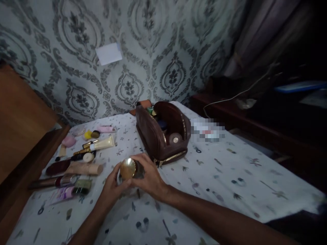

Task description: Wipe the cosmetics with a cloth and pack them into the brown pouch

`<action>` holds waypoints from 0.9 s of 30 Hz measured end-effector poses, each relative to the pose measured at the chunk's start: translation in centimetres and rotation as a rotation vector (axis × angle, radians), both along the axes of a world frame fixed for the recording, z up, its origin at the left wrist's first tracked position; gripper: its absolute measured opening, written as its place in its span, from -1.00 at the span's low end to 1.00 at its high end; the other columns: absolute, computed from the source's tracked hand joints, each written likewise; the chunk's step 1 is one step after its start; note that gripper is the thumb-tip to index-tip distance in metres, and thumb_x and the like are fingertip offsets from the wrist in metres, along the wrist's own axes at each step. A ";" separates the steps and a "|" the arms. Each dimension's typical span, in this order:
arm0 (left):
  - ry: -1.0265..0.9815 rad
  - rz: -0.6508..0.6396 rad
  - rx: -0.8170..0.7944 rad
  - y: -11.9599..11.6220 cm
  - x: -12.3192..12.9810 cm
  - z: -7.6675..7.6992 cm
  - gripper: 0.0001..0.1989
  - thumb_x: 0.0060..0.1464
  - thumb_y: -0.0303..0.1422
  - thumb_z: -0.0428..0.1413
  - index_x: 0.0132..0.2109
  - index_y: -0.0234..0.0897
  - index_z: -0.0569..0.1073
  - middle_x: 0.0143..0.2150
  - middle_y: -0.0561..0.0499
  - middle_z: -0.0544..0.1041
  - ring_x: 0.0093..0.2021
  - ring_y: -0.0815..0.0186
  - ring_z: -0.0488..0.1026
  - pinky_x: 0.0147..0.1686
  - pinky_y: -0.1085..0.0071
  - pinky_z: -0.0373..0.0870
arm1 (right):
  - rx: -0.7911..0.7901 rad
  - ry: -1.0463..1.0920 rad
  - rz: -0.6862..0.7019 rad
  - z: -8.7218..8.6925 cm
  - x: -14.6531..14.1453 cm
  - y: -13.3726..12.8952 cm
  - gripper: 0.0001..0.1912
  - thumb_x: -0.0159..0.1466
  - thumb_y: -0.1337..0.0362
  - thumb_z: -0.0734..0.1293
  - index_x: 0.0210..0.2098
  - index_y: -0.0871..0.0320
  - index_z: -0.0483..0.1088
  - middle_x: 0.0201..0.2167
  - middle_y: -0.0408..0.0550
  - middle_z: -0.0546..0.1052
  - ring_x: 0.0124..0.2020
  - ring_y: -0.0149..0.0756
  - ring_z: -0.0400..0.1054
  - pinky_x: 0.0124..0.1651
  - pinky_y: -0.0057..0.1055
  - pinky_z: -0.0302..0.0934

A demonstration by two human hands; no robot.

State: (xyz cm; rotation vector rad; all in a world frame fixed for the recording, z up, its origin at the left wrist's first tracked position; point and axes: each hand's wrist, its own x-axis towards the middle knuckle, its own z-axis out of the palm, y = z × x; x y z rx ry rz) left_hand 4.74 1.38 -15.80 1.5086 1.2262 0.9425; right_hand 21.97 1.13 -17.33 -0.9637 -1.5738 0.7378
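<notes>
Gold-lidded container sits between the fingers of both hands, left and right, closed around its sides above the patterned surface. Open brown bag stands just beyond the right fingers; tubes lie left of the fingers.

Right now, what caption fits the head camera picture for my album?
Two hands hold a gold-topped jar beside an open brown bag.
</notes>
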 end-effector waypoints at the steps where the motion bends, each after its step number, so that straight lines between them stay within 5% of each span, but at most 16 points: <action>1: -0.061 0.016 -0.038 -0.1 0.2 -0.1 -0.26 -0.17 0.02 0.33 0.11 -0.28 0.43 0.13 -0.17 0.51 0.23 -0.09 0.34 0.22 0.05 0.26 | 0.008 0.014 0.008 0.1 0.1 -0.1 -0.38 0.03 0.25 0.55 0.08 0.04 0.38 -0.04 0.01 0.44 0.03 -0.12 0.36 0.11 -0.20 0.28; 5: -0.303 0.147 -0.293 -1.0 0.4 -0.8 -0.19 -0.28 0.06 0.38 0.12 -0.19 0.43 0.06 -0.12 0.55 -0.01 0.00 0.51 -0.20 0.26 0.50 | 0.080 0.047 0.047 0.4 0.2 -0.4 -0.36 0.06 0.19 0.55 0.11 0.04 0.36 0.03 0.03 0.44 0.08 -0.12 0.35 0.13 -0.22 0.27; 8: -0.280 0.218 -0.361 -1.1 0.1 -1.2 -0.21 -0.29 0.10 0.36 0.09 -0.12 0.45 -0.02 -0.06 0.58 -0.29 0.19 0.53 -0.46 0.39 0.44 | 0.109 0.063 0.047 0.3 0.2 -0.5 -0.32 0.05 0.12 0.56 0.12 0.07 0.35 0.04 0.04 0.45 0.09 -0.12 0.34 0.14 -0.23 0.26; 15: 0.040 0.229 -0.044 2.4 -0.9 -0.9 -0.11 -0.48 0.11 0.37 0.02 -0.32 0.53 -0.09 -0.16 0.62 -0.10 -0.05 0.55 -0.22 0.24 0.55 | 0.097 -0.017 -0.060 1.3 0.5 -0.7 -0.42 0.09 0.22 0.50 0.07 0.13 0.31 0.00 0.04 0.45 0.06 -0.12 0.31 0.14 -0.19 0.23; 23: 0.142 0.236 0.122 3.4 -1.3 -1.0 -0.42 -0.32 -0.11 0.27 -0.09 -0.29 0.58 -0.13 -0.13 0.66 -0.07 -0.03 0.57 -0.24 0.22 0.58 | 0.130 -0.106 -0.074 3.8 1.6 -1.0 -0.43 0.10 0.09 0.50 0.02 0.17 0.33 -0.08 0.03 0.45 -0.01 -0.12 0.29 0.05 -0.19 0.25; 27: 0.246 0.315 0.394 3.3 -1.6 -1.1 -0.55 -0.38 -0.23 0.23 -0.21 -0.21 0.61 -0.17 -0.13 0.66 -0.12 -0.04 0.58 -0.19 0.18 0.58 | 0.176 -0.069 -0.040 5.3 2.4 -1.0 -0.35 0.05 0.01 0.53 0.03 0.15 0.33 -0.09 0.01 0.47 -0.02 -0.14 0.30 0.04 -0.23 0.25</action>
